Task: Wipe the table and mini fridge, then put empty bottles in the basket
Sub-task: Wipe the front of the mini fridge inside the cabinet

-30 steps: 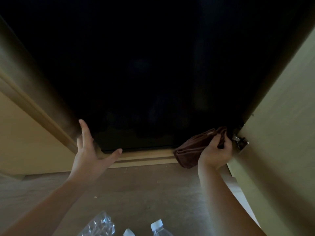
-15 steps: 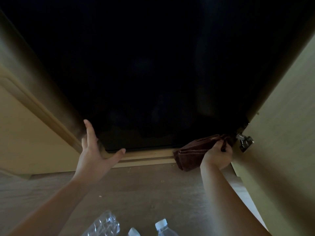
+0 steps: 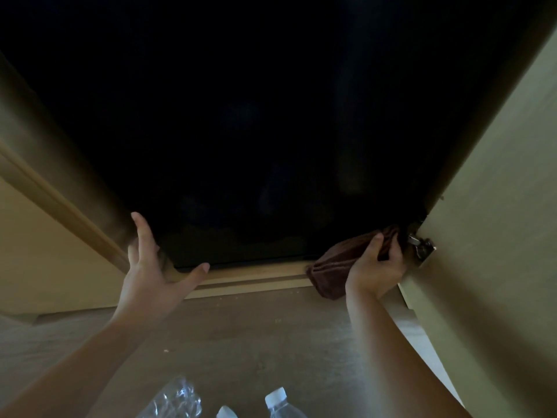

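Fingers of the right hand [image 3: 376, 265] clutch a brown cloth [image 3: 340, 267] beside a cabinet hinge [image 3: 422, 248] (left hand [image 3: 150, 267] splayed wide); plastic bottles [image 3: 277, 402] lie below.

A metal hinge [image 3: 422, 248] sits on the open wooden cabinet door [image 3: 494, 236] (right side), above the floor [image 3: 256, 342].

The mini fridge [image 3: 256, 131] filled the far middle, set inside a cabinet frame [image 3: 60, 200]. An open cabinet door [image 3: 497, 236] stood to its right, a hinge [image 3: 422, 250] at its near left edge. Just left of the hinge, a cloth [image 3: 340, 260] lay against the fridge's lower right corner. Three bottles [image 3: 173, 401] sat on the floor [image 3: 256, 336] at the near edge.
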